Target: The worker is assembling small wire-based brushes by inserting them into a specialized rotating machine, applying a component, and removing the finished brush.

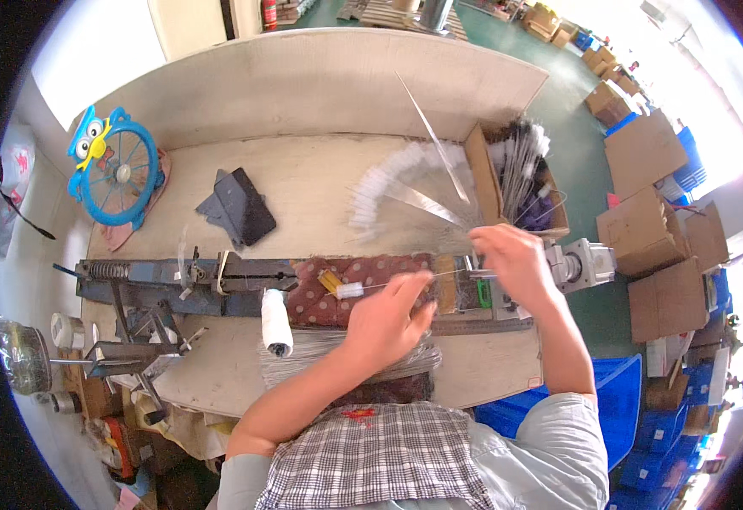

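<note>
A thin wire brush with a white bristle head (350,291) lies over a brown dotted cloth pad (303,310). Its wire runs right toward a metal clamp on the bench machine (507,289). My left hand (388,316) curls over this wire, fingertips on it and thumb lower. Beside the clamp, my right hand (511,257) has thumb and fingers pinched together; whatever is between them is too small to make out. Close to the left hand stands a white wrapped cylinder (276,325). A bundle of thin wires (303,350) lies partly under my left forearm.
White-headed brushes (380,191) lie fanned behind the pad, beside a cardboard box (483,174) of wire brushes. Dark flat pieces (240,208) and a blue round fan (118,174) sit further left. A blue bin (618,399) stands at right, near stacked cartons (652,221).
</note>
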Demonstrator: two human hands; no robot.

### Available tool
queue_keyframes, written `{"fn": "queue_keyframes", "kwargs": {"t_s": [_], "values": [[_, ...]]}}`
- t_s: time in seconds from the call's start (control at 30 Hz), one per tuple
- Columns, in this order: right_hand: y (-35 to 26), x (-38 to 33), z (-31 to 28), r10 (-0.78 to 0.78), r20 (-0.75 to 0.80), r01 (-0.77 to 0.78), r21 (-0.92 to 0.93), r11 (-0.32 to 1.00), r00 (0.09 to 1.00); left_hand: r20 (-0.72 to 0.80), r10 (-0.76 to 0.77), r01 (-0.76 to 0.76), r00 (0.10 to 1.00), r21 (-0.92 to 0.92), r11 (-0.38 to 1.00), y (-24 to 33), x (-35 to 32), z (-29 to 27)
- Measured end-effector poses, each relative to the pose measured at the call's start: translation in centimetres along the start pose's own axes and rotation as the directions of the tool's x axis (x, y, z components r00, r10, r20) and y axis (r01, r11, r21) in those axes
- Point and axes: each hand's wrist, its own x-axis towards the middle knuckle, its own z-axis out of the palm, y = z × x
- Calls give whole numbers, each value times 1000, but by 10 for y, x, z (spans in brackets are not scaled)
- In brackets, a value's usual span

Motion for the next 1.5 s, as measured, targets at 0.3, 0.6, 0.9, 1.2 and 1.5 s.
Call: {"fn": "queue_keyframes", "kwargs": {"t_s": [0.3,0.6,0.9,1.2,1.5], "values": [[12,3,29,-75,10,76,-36,996,997,75,152,-151,986,792,591,-59,65,20],[-26,31,49,-333,170,315,121,941,928,-26,164,-123,986,545,829,-37,21,-13],[-88,62,135,-425,153,376,270,887,892,-312,-704,442,638,-600,667,-26,-96,-87],[-105,63,146,-372,208,368,57,928,905,-192,-599,505,777,-378,776,-43,-72,-80],[-92,33,109,-372,-53,375,177,910,927,-388,-393,276,834,-323,905,-71,-66,-59]]}}
